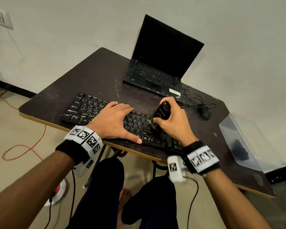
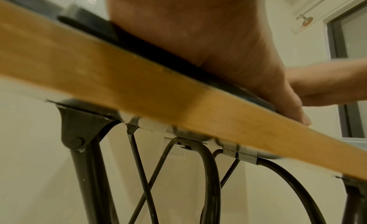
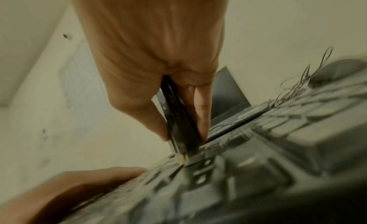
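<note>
A black keyboard (image 1: pixel 92 109) lies along the near edge of the dark table (image 1: pixel 97 76). My left hand (image 1: pixel 116 123) rests flat on its middle keys with straight fingers, the thumb at the front edge. My right hand (image 1: pixel 170 119) grips a small black handheld brush tool (image 1: pixel 162 111), its lower tip touching the keys right of centre. In the right wrist view the black tool (image 3: pixel 178 117) is pinched between thumb and fingers, and pale bristles (image 3: pixel 181 160) meet the blurred keyboard (image 3: pixel 258 164). The left wrist view shows my left hand (image 2: pixel 228 54) lying on the keyboard above the table's wooden edge (image 2: pixel 119 79).
An open black laptop (image 1: pixel 157 63) with a dark screen stands at the back of the table. A black mouse (image 1: pixel 205 113) with a tangled cable lies at the right. A clear plastic box (image 1: pixel 241 141) stands at the far right. Red cable lies on the floor at left.
</note>
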Tool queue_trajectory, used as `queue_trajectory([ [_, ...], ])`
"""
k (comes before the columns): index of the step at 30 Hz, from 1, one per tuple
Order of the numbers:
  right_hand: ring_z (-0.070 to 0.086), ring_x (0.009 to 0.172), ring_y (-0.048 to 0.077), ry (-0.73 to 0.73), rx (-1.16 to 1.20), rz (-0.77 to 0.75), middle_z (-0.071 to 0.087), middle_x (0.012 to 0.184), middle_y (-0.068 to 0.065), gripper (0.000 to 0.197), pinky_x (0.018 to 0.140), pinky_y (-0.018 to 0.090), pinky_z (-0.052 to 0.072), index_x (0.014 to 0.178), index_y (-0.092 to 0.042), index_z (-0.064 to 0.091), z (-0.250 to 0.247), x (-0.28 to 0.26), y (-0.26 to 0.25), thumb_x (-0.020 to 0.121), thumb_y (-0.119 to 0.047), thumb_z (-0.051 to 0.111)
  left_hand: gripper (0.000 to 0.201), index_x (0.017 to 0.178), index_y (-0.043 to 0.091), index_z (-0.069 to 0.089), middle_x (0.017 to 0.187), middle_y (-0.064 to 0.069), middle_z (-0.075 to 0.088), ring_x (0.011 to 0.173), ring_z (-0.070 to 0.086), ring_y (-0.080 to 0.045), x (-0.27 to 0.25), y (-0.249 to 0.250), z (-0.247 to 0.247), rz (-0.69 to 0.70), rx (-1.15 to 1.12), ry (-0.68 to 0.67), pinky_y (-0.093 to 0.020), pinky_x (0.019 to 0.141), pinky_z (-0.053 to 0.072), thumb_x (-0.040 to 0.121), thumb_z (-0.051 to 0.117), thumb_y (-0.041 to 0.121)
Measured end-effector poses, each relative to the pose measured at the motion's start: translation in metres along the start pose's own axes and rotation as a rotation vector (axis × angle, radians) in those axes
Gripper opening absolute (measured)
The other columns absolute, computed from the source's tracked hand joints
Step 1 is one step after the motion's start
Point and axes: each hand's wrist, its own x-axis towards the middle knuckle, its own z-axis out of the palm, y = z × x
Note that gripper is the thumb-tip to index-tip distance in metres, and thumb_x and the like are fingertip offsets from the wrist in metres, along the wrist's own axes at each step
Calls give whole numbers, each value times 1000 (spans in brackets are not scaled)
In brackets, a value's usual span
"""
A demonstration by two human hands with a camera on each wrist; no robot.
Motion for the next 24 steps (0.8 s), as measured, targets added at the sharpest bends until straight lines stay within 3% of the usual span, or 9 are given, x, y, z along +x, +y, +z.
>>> queue_trajectory([
  [2,71,85,15,31,26,52,72,92,-5,55,80,40,62,116,-36,50,-1,2,2,81,-18,88,148,161,19,35,168,4,32,155,23,-10,1,1,2,5,1,-3,-33,130,0,46,47,111],
  [5,69,77,9,-71,8,-44,70,86,-9,53,73,32,60,114,-37,50,7,-6,-7,81,-18,88,148,161,18,36,167,4,34,155,24,-9,2,0,2,0,5,5,-33,130,1,46,47,111],
  [10,71,85,18,21,1,87,72,93,-3,54,78,40,63,117,-35,50,3,12,-2,82,-16,86,148,161,18,35,167,4,33,155,24,-9,2,0,3,16,4,-4,-34,130,1,46,47,111],
  [14,70,81,16,-34,-35,43,71,92,-3,52,68,28,54,116,-37,48,5,9,-5,84,-17,84,149,164,19,27,169,3,29,156,22,-10,-3,-4,-9,53,-7,-26,-34,130,0,47,51,108],
  [18,69,83,12,-23,35,126,70,95,-5,52,68,25,56,116,-35,50,-2,11,4,84,-15,86,157,165,20,22,171,6,24,157,16,-7,-25,-50,-36,35,54,-27,-37,129,-7,41,42,114],
  [21,69,83,11,15,66,133,71,94,-5,51,68,22,55,115,-34,52,-2,10,5,83,-15,86,158,166,23,16,172,9,17,157,11,-5,-46,-92,-53,-41,70,-85,-40,129,-10,40,45,113],
  [24,70,80,11,-4,32,81,72,89,-6,51,66,20,52,111,-39,49,4,8,-1,82,-15,85,153,166,24,13,171,9,15,156,9,-5,-53,-106,-53,3,28,-114,-37,128,-1,45,53,109],
])
